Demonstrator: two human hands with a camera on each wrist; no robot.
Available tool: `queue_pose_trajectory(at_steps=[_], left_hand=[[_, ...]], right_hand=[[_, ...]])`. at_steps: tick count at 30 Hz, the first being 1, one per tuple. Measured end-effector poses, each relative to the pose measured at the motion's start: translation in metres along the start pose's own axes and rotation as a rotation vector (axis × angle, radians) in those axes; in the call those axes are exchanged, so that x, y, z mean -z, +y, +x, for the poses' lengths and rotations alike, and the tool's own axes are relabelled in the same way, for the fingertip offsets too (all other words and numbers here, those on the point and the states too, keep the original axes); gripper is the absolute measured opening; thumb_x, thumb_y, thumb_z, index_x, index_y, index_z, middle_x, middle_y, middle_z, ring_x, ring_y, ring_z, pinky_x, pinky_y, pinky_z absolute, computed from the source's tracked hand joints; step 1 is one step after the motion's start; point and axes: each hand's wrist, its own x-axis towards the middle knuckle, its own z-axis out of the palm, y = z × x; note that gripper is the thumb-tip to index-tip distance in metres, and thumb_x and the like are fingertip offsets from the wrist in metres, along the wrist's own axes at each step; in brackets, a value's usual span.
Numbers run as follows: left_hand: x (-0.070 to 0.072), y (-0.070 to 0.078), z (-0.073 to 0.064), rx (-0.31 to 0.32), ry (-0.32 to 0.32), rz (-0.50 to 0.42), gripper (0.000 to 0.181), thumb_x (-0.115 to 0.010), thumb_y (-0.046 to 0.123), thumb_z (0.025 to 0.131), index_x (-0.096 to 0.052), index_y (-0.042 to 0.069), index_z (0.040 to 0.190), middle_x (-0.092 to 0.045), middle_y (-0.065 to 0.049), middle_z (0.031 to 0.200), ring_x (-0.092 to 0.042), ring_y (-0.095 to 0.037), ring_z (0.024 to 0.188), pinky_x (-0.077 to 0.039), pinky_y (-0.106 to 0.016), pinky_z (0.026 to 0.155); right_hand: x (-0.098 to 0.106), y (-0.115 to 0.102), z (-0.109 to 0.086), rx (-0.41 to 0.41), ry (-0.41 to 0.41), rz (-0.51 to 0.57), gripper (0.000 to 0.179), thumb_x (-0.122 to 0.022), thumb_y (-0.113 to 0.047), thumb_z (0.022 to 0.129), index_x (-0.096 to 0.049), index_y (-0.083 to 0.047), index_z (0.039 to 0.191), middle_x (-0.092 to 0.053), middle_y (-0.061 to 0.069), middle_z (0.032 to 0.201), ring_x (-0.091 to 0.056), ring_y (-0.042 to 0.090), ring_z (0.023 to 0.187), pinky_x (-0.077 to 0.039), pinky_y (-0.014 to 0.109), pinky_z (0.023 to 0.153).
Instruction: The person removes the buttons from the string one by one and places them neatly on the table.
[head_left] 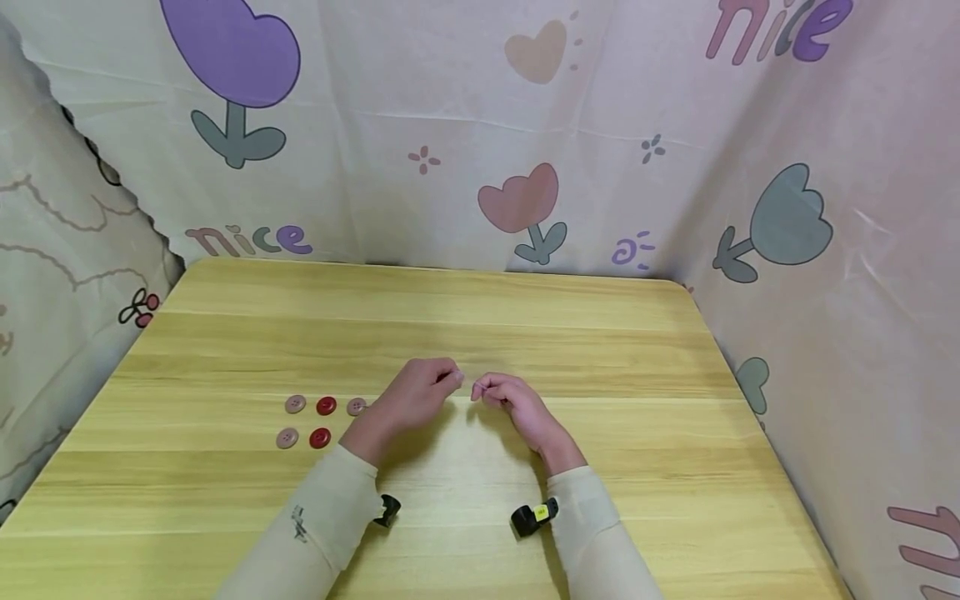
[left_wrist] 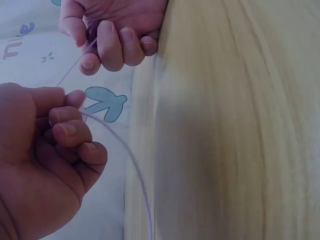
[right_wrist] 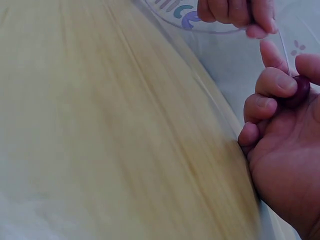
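Observation:
Over the middle of the table, my left hand (head_left: 418, 393) pinches a thin pale string (left_wrist: 132, 155) between thumb and fingers. A loose length of the string curves down from that hand, while a taut stretch runs across to my right hand (head_left: 521, 407). Between the thumb and curled fingers of the right hand is a dark red button (right_wrist: 301, 91), partly covered by the fingertips. The string reaches this button, but whether it passes through a hole cannot be made out. The two hands are close together without touching.
Left of my left hand, several buttons lie in two rows on the wooden table (head_left: 585, 333), among them a red button (head_left: 320, 437) and a pinkish button (head_left: 287, 437). A patterned curtain (head_left: 360, 92) hangs behind the table. Each wrist carries a black camera (head_left: 528, 521).

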Motion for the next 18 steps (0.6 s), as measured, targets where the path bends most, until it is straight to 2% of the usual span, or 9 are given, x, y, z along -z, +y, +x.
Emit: queue_pose_trajectory(at_steps=[2,6,10,14,18], left_hand=[[0.0,0.001,-0.001,0.007,0.011,-0.016,0.029,-0.049,0.021,0.106,-0.057,0.006,0.083,-0.04,-0.001,0.066,-0.035,-0.016,0.057,-0.034,-0.032,0.058],[0.0,0.001,-0.001,-0.005,0.036,-0.029,0.028,-0.047,0.018,0.107,-0.056,0.005,0.084,-0.04,-0.001,0.066,-0.033,-0.015,0.056,-0.033,-0.031,0.056],[0.001,0.0,-0.001,-0.009,0.061,-0.027,0.027,-0.047,0.018,0.106,-0.057,0.004,0.085,-0.041,-0.001,0.066,-0.035,-0.015,0.057,-0.034,-0.032,0.057],[0.001,-0.002,0.0,0.003,0.065,-0.024,0.027,-0.048,0.018,0.106,-0.057,0.004,0.084,-0.041,-0.002,0.066,-0.037,-0.017,0.058,-0.034,-0.032,0.057],[0.002,-0.003,0.0,0.015,0.076,-0.024,0.028,-0.049,0.019,0.105,-0.057,0.005,0.083,-0.041,-0.002,0.066,-0.038,-0.018,0.059,-0.035,-0.034,0.058]], right_hand=[[0.0,0.0,0.0,-0.002,-0.006,-0.003,0.031,-0.039,-0.01,0.095,-0.065,0.006,0.104,-0.063,0.012,0.11,-0.053,0.027,0.106,-0.041,0.036,0.095],[0.0,-0.001,0.001,-0.003,-0.014,-0.02,0.036,-0.039,-0.007,0.098,-0.064,0.006,0.119,-0.063,0.017,0.119,-0.054,0.029,0.113,-0.042,0.037,0.098],[0.002,0.001,0.001,0.001,0.003,-0.017,0.035,-0.044,-0.004,0.099,-0.062,0.003,0.128,-0.064,0.019,0.121,-0.058,0.029,0.115,-0.045,0.04,0.096],[0.004,0.006,0.002,0.004,-0.001,0.067,0.033,-0.051,-0.001,0.102,-0.056,0.006,0.133,-0.065,0.019,0.123,-0.06,0.034,0.117,-0.047,0.044,0.096],[0.005,0.009,0.003,-0.009,0.048,0.113,0.037,-0.062,0.0,0.097,-0.056,0.007,0.132,-0.069,0.017,0.116,-0.064,0.036,0.108,-0.051,0.042,0.092]])
